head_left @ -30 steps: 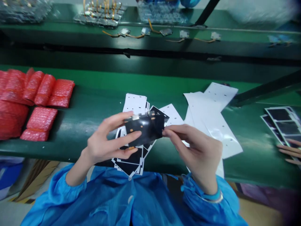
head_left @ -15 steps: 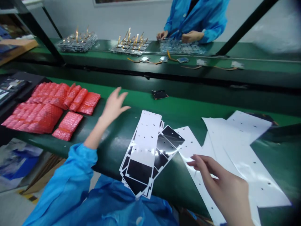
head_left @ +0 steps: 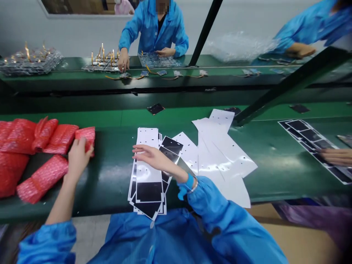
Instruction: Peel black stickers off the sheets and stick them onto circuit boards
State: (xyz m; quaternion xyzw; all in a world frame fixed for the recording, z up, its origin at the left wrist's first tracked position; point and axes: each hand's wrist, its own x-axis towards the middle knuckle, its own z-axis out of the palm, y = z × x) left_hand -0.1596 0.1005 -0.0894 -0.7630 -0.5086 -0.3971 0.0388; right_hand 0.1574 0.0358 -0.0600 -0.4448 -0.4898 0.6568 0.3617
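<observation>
Our left grip [head_left: 78, 157] clasps a red bubble pouch [head_left: 85, 135]; our open right grip [head_left: 156, 157] spans black-and-white sheets [head_left: 147, 179] on the green surface [head_left: 110, 119], a co-worker [head_left: 154, 31] opposite.

A white painted wall [head_left: 247, 22] fills the far side of the room at 12 o'clock, and a dark-framed window [head_left: 82, 6] sits high on it at 11 o'clock, with brown shapes behind the glass. A black metal upright [head_left: 205, 27] rises at 12 to 1 o'clock, and a dark strut [head_left: 291, 84] slants across at 2 o'clock. Two long green workbenches [head_left: 233, 70] run side to side, the nearer one with a glossy green belt [head_left: 261, 118] catching pale streaks of soft, even light. Below it, a grey floor [head_left: 90, 234] shows at 7 o'clock, a tan floor [head_left: 291, 234] at 5 o'clock, and a purple sheet [head_left: 308, 216] at 4 o'clock.
</observation>
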